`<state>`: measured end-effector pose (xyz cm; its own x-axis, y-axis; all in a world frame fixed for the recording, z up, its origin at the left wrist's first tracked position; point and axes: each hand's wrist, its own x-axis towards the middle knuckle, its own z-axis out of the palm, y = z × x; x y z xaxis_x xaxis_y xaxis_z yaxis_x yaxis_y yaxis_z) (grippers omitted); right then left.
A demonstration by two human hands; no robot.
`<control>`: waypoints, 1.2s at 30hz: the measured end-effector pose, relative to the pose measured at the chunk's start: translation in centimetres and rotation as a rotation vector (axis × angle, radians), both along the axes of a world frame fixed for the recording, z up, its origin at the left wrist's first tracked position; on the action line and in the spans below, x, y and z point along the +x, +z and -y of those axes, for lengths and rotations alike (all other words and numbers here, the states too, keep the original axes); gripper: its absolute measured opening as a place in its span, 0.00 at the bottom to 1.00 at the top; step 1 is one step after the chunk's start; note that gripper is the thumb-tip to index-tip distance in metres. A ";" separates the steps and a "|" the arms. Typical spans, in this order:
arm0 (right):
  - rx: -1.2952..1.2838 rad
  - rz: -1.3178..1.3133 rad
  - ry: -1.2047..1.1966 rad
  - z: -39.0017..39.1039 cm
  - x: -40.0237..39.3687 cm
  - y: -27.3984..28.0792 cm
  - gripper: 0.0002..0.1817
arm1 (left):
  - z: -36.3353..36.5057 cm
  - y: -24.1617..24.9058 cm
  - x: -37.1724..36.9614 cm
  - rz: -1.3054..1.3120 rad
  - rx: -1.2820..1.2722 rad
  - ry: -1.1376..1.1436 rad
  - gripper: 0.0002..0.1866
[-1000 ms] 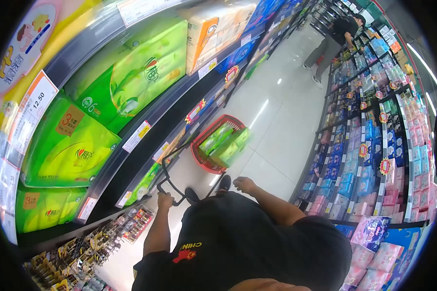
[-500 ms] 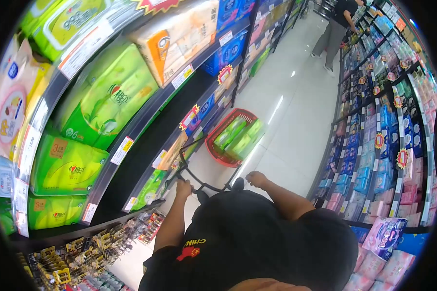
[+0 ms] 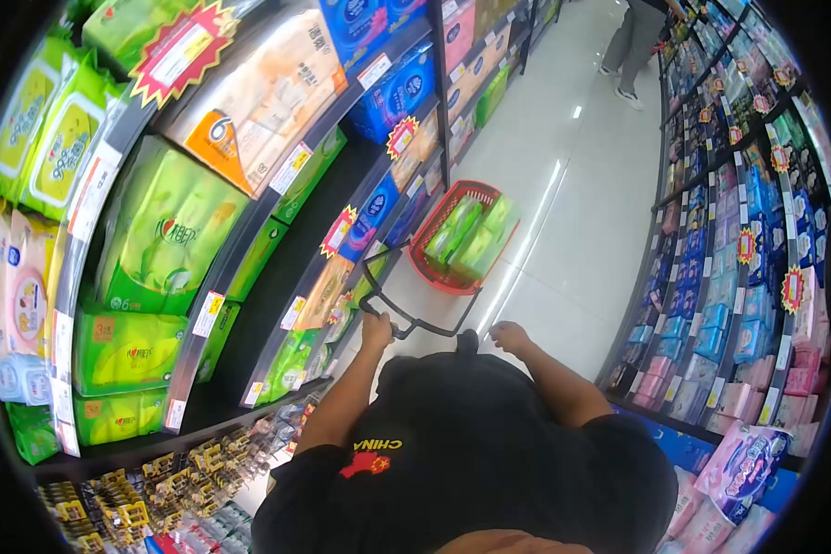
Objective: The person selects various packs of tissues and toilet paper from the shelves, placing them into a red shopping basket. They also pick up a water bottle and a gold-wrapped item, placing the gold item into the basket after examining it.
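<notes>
Red basket (image 3: 432, 274) on glossy floor (image 3: 577, 198)

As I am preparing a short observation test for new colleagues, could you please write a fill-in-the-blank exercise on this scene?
The ____ hand grips the black handle.
The basket beyond the feet is coloured ____.
The packs in the basket are mainly ____ in colour.
The yellow lettering on the black shirt reads ____.

Missing words: left; red; green; CHINA.
</notes>
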<state>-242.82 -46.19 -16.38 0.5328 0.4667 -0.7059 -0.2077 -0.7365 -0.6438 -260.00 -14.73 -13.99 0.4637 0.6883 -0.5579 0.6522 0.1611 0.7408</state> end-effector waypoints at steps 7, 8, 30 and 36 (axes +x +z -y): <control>0.011 0.066 -0.015 2.6 1.1 -1.2 0.22 | 1.0 1.0 4.1 -0.068 0.005 -0.017 0.23; 0.051 0.127 0.032 1.9 1.5 -1.1 0.22 | 1.1 1.4 4.6 -0.051 0.017 -0.016 0.25; 0.063 0.184 0.564 -19.6 12.8 6.0 0.29 | -4.4 3.9 21.5 0.123 -0.004 -0.250 0.28; 0.041 0.607 0.379 -20.6 14.7 10.7 0.28 | -5.9 3.6 25.0 0.089 -0.061 -0.308 0.30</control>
